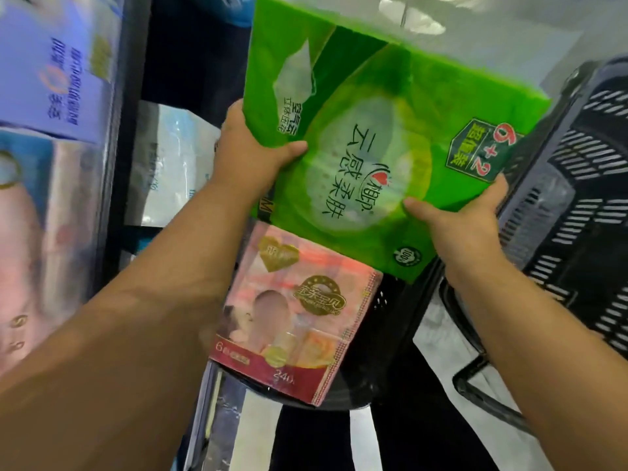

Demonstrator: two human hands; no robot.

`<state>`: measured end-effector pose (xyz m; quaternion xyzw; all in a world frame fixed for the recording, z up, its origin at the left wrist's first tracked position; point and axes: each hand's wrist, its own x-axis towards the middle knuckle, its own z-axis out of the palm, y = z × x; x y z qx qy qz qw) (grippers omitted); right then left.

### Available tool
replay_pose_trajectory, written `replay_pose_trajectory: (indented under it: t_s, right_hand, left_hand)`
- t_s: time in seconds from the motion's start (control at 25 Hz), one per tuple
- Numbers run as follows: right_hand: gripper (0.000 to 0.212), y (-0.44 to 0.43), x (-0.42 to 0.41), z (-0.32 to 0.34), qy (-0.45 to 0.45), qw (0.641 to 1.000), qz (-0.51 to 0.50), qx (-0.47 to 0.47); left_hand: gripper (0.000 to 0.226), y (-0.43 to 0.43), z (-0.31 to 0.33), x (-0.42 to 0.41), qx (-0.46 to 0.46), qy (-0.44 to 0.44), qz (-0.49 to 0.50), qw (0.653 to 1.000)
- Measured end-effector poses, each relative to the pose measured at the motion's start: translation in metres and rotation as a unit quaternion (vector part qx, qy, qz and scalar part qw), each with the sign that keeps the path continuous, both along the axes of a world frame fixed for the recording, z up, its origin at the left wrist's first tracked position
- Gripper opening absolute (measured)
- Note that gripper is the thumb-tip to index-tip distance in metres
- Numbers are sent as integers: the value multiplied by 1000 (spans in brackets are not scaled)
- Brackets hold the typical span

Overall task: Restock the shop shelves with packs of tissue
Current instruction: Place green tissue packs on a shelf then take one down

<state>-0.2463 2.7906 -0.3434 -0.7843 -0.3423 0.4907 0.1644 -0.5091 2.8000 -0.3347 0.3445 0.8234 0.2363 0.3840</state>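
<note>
I have the green pack of tissue (373, 158) up in the air in both hands, tilted, above the pink pack (292, 311) that lies on the black basket (401, 334) below, and just right of the shelves. My left hand (248, 154) grips its left edge, thumb curled over the printed face and fingers hidden behind. My right hand (455, 226) pinches the near edge the same way, thumb on top and fingers underneath. The pack is soft film over tissue, so I judge it will sag or slip if squeezed only at the corners, and I want both grips wide apart and firm without crushing. The step, as I read it, is carrying it left to the shelf, where a white pack (170, 164) stands in a dark bay. I would turn the pack so a narrow side leads, clear the dark shelf upright (125, 96), and slide it in beside the white pack rather than drop it. The left of the view is blurred, so I cannot tell how much room that bay has and would check before pushing
</note>
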Motion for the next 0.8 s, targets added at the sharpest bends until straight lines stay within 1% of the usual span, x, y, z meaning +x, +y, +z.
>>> replay_pose_trajectory:
  t_s: [0.08, 0.16, 0.28, 0.36, 0.44, 0.52, 0.56, 0.64, 0.8]
  right_hand:
    - [110, 1, 0, 8, 13, 1000, -8, -7]
    - [106, 6, 5, 25, 19, 1000, -1, -2]
    - [101, 17, 16, 64, 20, 999, 43, 19]
    - [98, 20, 23, 89, 21, 996, 83, 35]
    - [95, 15, 27, 112, 16, 991, 128, 38]
    - [93, 4, 32, 128, 13, 985, 166, 44]
    - [92, -3, 33, 135, 13, 981, 187, 40]
    - [94, -22, 31, 148, -2, 971, 239, 32]
    - [99, -75, 22, 177, -43, 941, 335, 19]
  left_hand:
    - [91, -2, 7, 4, 3, 17, 4, 1000]
    - [92, -1, 21, 8, 26, 24, 17, 999]
    - [95, -3, 56, 13, 72, 39, 51, 995]
    - [98, -14, 80, 16, 73, 55, 70, 993]
    - [107, -32, 97, 19, 59, 60, 86, 993]
    - [112, -58, 109, 21, 40, 61, 99, 992]
    - [111, -76, 113, 22, 25, 62, 108, 992]
    - [105, -120, 122, 28, 12, 54, 143, 988]
    - [91, -218, 146, 46, 19, 33, 217, 976]
